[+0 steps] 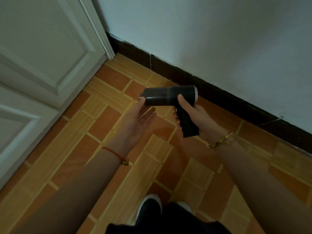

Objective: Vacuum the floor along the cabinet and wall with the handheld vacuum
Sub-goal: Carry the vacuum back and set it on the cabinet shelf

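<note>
1. Head view looks down on a person standing in a corner, holding a small black handheld vacuum (168, 96) up in the air, well above the tiled floor (118, 149).
2. Their right hand (190, 112) is wrapped round the pistol-style handle that juts down from the barrel, thumb up against the body. That looks like the proper place to hold it: the handle seems ribbed, so I'd expect it to sit firm in the palm.
3. Their left hand (143, 114) is open, palm up, fingers spread loosely, with the fingertips touching the nozzle end of the barrel. It steadies the vacuum more than it grips it.
4. From the way one hand carries it so easily, I'd judge it light, rigid plastic, with a smooth, glossy barrel that could slip if held there alone. The silver-rimmed rear end points toward the wall (219, 39).
5. The white panelled cabinet (42, 56) stands to the left, and a dark skirting board (185, 76) runs along the foot of the wall.
6. No vacuuming is under way yet, as far as I can judge. The nozzle is off the floor and would need tipping down toward the edge by the cabinet.
</note>
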A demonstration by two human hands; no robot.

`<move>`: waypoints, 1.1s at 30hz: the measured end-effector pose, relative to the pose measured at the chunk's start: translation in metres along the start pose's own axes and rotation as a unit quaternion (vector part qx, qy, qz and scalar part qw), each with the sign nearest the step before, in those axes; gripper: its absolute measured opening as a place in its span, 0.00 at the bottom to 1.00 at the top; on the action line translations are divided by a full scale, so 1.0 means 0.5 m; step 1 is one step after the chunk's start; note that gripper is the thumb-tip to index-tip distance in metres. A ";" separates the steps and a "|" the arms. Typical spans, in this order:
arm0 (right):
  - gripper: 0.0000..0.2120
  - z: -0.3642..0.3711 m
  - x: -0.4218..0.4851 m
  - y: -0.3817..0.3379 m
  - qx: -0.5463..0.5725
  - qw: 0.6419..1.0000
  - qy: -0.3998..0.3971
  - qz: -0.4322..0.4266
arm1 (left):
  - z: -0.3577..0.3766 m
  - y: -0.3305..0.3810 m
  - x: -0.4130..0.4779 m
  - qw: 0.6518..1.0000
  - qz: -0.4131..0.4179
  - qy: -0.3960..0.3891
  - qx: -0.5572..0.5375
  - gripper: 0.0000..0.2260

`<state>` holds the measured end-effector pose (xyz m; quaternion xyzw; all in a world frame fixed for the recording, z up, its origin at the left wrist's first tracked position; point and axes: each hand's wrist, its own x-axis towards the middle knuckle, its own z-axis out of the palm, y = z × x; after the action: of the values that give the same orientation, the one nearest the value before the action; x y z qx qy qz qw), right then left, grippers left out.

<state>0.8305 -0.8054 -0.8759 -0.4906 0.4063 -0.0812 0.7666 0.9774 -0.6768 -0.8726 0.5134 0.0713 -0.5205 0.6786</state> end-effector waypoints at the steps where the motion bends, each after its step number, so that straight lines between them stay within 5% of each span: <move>1: 0.21 0.008 -0.019 -0.025 0.000 1.000 0.003 0.002 | 0.015 0.019 -0.023 1.000 -0.003 0.000 0.000 0.24; 15: 0.19 0.130 -0.387 -0.490 0.001 1.000 0.016 -0.017 | 0.269 0.357 -0.425 0.999 0.030 -0.027 -0.015 0.20; 20: 0.19 0.193 -0.553 -0.687 -0.003 0.999 0.015 -0.035 | 0.366 0.511 -0.596 0.998 0.047 -0.032 -0.001 0.08; 33: 0.22 0.325 -0.909 -1.032 0.047 0.998 0.024 -0.030 | 0.569 0.778 -0.996 0.996 0.085 -0.017 -0.018 0.20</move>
<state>0.7875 -0.7171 -0.1759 -0.4642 0.4055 -0.1346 0.7759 0.9329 -0.6078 -0.1843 0.4963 0.0250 -0.4687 0.7303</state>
